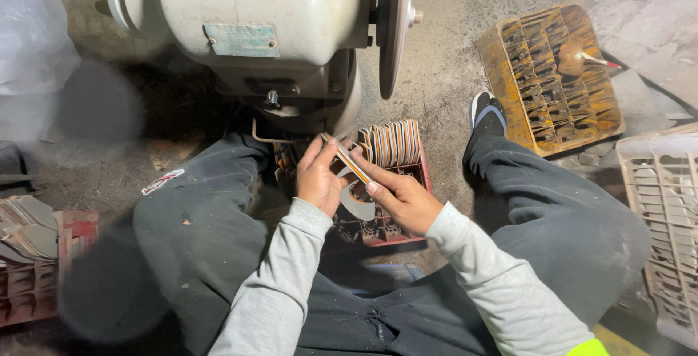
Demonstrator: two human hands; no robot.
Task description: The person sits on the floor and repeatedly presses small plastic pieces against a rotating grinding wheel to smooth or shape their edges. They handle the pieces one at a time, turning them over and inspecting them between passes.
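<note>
My left hand and my right hand together hold a small stack of flat, curved pieces with orange and grey edges, seen edge-on between my knees. A grey flat piece hangs below the stack, between my hands. Just beyond my hands, a red crate holds a row of the same striped pieces standing on edge. A grey bench grinder with a thin disc wheel stands right in front of me.
An orange slotted tray lies on the concrete floor at the right, with a brush on it. A pale plastic crate sits at the far right. At the left, another red crate holds grey pieces. A white bag is top left.
</note>
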